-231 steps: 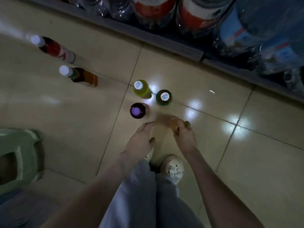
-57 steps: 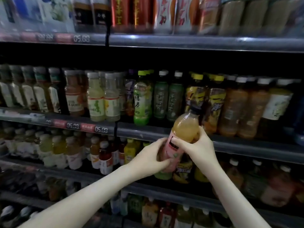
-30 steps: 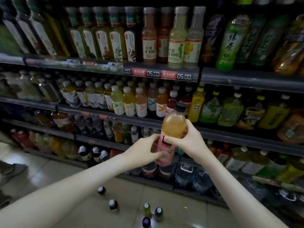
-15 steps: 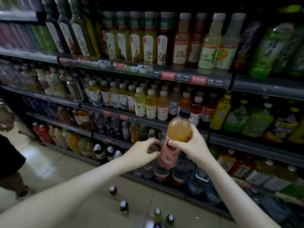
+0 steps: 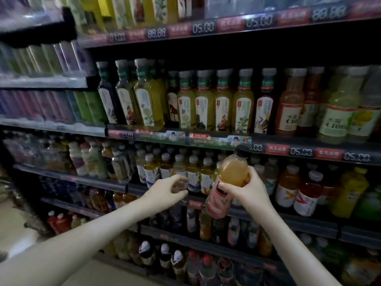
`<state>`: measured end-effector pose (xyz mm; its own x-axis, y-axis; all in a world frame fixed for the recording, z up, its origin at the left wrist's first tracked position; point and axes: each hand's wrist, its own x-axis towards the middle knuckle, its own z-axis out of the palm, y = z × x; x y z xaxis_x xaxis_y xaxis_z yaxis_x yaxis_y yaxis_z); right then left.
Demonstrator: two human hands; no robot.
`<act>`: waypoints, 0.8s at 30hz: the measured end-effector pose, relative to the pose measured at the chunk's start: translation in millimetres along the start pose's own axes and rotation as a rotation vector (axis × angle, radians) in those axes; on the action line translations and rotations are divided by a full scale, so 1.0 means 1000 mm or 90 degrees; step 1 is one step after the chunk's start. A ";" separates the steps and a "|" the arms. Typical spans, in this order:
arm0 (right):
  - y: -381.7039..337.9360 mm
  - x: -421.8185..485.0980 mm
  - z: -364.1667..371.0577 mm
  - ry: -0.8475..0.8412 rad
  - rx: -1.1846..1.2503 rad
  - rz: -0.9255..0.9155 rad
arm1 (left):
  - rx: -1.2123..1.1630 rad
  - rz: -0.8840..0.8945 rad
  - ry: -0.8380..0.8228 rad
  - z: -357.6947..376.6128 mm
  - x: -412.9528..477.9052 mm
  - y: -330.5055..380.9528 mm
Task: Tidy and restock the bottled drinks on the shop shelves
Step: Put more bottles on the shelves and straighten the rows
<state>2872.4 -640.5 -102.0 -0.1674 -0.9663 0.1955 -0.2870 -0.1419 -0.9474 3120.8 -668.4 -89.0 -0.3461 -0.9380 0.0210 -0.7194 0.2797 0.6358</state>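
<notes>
bottle [image 5: 233,174]: 1 clear plastic bottle of orange drink, held in front of the shelves at centre right, its top level with the price strip [image 5: 299,152].
long axis: near upright but tilted; the dark cap [image 5: 243,151] points up and to the right, the base down and to the left.
label [image 5: 218,200]: pink, wraps the lower half; the print is too small to read.
right hand [image 5: 250,191]: wrapped round the bottle's middle, thumb across the near face, fingers mostly hidden round the far side.
left hand [image 5: 165,194]: just left of the bottle, not touching it; fingers loosely curled, holding nothing; fingertips blurred.
small bottles [image 5: 193,174]: row with pale caps on the shelf behind both hands; several partly covered by the hands and the held bottle.
tall bottles [image 5: 204,102]: row of yellow drinks 1 shelf higher, upright, labels facing out.
lower bottles [image 5: 162,256]: dark and hard to make out; some covered by the forearms.
left bay [image 5: 41,104]: smeared by blur; contents cannot be told.
top shelf [image 5: 156,9]: cut off at the frame edge; only bottle bottoms show.
</notes>
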 end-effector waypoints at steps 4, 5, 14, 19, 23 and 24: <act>-0.029 0.023 0.028 0.024 0.014 -0.023 | -0.009 0.100 -0.020 -0.017 0.020 0.007; -0.034 0.027 0.032 0.022 0.020 -0.032 | -0.008 0.120 -0.014 -0.014 0.024 0.010; -0.059 0.043 0.039 0.040 0.035 -0.082 | -0.077 0.149 0.034 -0.022 0.057 0.022; -0.057 0.046 0.025 0.068 0.025 -0.078 | -0.050 0.193 0.009 -0.026 0.074 0.037; -0.053 0.044 0.007 0.085 -0.005 -0.064 | -0.083 0.239 -0.047 -0.023 0.083 0.054; -0.054 0.044 0.002 0.089 -0.010 -0.065 | -0.087 0.254 -0.064 -0.024 0.087 0.058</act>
<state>2882.0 -675.4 -43.2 -0.2655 -0.9078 0.3247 -0.3242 -0.2331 -0.9168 3063.4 -738.3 -31.3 -0.6426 -0.7356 0.2143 -0.4334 0.5796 0.6901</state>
